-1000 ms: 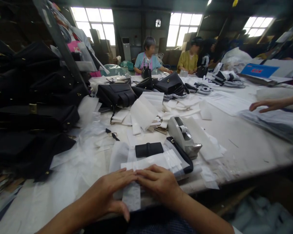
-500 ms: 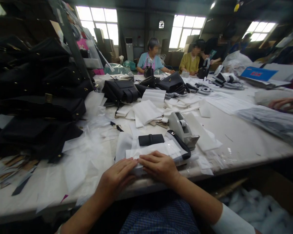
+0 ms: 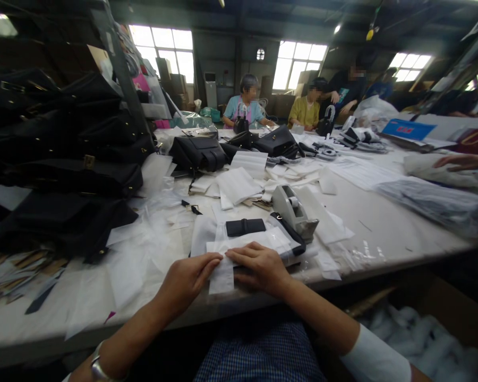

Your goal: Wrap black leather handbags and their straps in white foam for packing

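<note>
In front of me a black bag lies flat near the table's edge, partly covered by a white wrapping sheet. My left hand pinches the white sheet between thumb and fingers at its near left part. My right hand lies on the sheet just beside it, fingers stretched out, its thumb lower near the edge. A white flap hangs toward me between the hands. A small black piece with a strap band rests just beyond the hands. The grey tape dispenser stands at the bag's far right corner.
Stacked black bags rise at the left. White sheets and more black bags lie beyond. Clear plastic is spread at the left. A co-worker's hand reaches in at the right. A carton of white rolls stands below.
My left hand has closed from lying flat into a pinch on the sheet. The white flap now shows between my hands. My right hand has barely moved. The view has tilted up slightly.
</note>
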`<state>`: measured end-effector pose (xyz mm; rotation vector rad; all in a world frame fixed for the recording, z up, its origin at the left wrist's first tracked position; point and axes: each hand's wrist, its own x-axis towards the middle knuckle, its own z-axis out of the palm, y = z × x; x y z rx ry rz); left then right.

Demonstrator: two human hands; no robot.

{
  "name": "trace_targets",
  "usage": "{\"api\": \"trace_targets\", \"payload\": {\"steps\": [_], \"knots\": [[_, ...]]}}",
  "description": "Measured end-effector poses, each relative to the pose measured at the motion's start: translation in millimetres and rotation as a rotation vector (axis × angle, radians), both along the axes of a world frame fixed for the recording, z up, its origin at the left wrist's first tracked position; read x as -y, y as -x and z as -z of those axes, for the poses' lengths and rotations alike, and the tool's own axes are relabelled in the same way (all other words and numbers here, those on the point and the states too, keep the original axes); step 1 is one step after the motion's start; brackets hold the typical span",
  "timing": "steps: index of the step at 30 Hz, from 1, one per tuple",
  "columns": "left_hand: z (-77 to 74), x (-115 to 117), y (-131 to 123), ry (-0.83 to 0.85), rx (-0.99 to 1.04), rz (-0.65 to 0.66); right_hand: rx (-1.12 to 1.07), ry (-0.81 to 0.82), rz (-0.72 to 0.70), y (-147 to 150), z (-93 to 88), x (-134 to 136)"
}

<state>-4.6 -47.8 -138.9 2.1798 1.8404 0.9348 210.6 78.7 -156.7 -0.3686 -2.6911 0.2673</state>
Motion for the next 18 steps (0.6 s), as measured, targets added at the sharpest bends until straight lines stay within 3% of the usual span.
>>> {"api": "trace_targets", "payload": {"steps": [5,9,18], "knots": [[1.6,-9.7,-1.5,-0.057,-0.232,0.064,0.007,0.022,0.014,-0.5,-2.1,-0.6],[6.0,-5.7,-12.6,-0.217,-0.423,0.057,-0.026,0.031,0.013,-0.5,0.0,0.0],[4.9,-18.0,-14.6,-0.308,-0.534,0.117,-0.015,-0.019,-0.017,-1.7,2.7,-1.5]]}}
